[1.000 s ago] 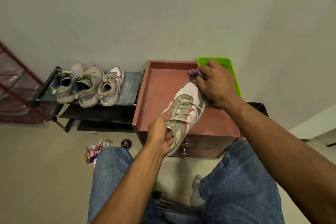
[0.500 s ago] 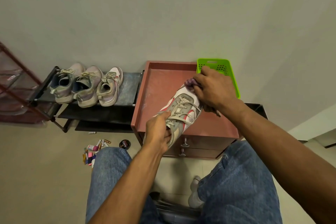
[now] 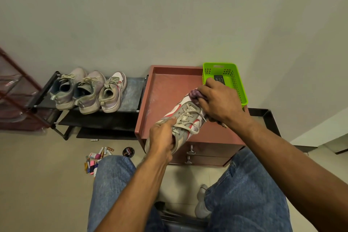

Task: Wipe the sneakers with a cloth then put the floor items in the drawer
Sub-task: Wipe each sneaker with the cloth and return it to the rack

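While the left hand (image 3: 162, 138) grips the sneaker (image 3: 185, 118) over the red drawer unit (image 3: 165, 88), the right hand (image 3: 219, 101), bunching the cloth (image 3: 194, 94), has slid heelward from the toe; wiping continues, floor items (image 3: 98, 158) untouched.

The word "Cherry" reads in red on the round black tin (image 3: 128, 151) lying on the floor.

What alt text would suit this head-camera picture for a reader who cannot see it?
A seated person's left hand grips the heel of a white, grey and red laced sneaker over a reddish-brown wooden cabinet, while the right hand presses a crumpled purple cloth to its toe. Three more sneakers sit on a black rack; small items lie scattered on the floor.
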